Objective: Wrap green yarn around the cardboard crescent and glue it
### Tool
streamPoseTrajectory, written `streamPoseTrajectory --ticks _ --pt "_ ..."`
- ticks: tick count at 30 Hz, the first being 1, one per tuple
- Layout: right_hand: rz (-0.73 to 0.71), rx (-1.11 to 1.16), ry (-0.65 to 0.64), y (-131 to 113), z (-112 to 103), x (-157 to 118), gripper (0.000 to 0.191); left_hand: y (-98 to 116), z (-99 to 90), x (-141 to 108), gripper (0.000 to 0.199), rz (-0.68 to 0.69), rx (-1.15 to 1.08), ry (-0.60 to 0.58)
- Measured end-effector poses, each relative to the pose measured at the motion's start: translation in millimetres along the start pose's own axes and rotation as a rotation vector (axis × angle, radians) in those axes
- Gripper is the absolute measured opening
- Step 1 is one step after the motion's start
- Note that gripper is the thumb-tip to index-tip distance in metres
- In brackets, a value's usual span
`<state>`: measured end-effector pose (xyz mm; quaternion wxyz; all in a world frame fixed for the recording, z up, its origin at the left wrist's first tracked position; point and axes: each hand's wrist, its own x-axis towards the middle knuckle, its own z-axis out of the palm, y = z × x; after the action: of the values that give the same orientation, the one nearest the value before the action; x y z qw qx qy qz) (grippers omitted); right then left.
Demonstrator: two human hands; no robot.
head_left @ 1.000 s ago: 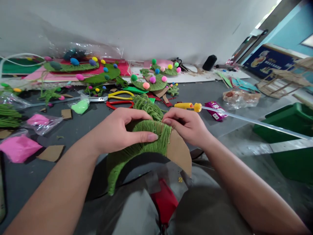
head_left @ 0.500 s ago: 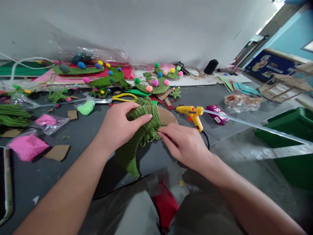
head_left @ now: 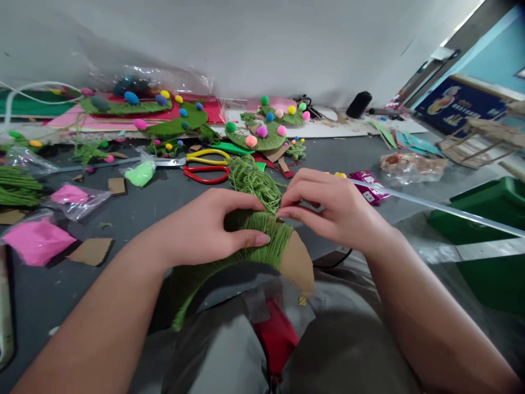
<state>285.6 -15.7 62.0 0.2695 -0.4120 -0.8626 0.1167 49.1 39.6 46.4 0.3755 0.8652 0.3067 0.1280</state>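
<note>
A curved cardboard piece (head_left: 298, 261), mostly wrapped in green yarn (head_left: 262, 249), lies over the table's front edge with its bare brown end to the right. My left hand (head_left: 205, 227) grips its wrapped part, thumb on top and fingers on the far side. My right hand (head_left: 324, 202) pinches at the yarn by the upper edge of the piece, close to my left fingertips. A loose heap of green yarn (head_left: 255, 183) rests just beyond both hands. The yellow glue gun (head_left: 340, 175) is mostly hidden behind my right hand.
Scissors with yellow and red handles (head_left: 207, 167) lie beyond my left hand. Green yarn shapes with pompoms (head_left: 262, 139) line the back. Pink bags (head_left: 39, 241) and cardboard scraps (head_left: 91, 251) are at left. A purple packet (head_left: 369, 187) and a green bin (head_left: 488, 219) stand right.
The curved piece has turned and come lower and nearer, its bare end now pointing down right. My right hand has risen, covering the glue gun. The yarn heap and red scissor handle are now exposed.
</note>
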Motion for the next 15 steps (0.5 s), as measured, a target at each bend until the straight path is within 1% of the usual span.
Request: streamPoseTrajectory --ticks 2,4,8,11,13,15 --pt "0.023 0.125 0.030 5.4 2.1 -0.3 0.016 0.6 -1.9 -0.6 0.041 0.003 0.020 -0.008" --pt "0.088 0.241 0.056 11.0 5.8 -1.7 0.018 0.3 -2.7 -0.9 0.042 0.005 0.007 0.026" --pt "0.229 0.389 0.119 18.3 16.1 -7.1 0.022 -0.6 -1.4 -0.4 0.033 0.031 -0.108 0.079" --pt "0.301 0.508 0.152 18.7 26.8 -11.0 0.019 -0.8 0.6 1.0 0.028 0.028 -0.230 0.114" --pt "0.345 0.586 0.168 18.0 35.9 -12.6 0.014 -1.4 2.5 2.7 0.027 -0.001 -0.303 0.185" --pt "0.385 0.573 0.187 16.9 46.1 -12.9 0.011 -3.1 4.8 5.4 0.027 -0.027 -0.337 0.294"
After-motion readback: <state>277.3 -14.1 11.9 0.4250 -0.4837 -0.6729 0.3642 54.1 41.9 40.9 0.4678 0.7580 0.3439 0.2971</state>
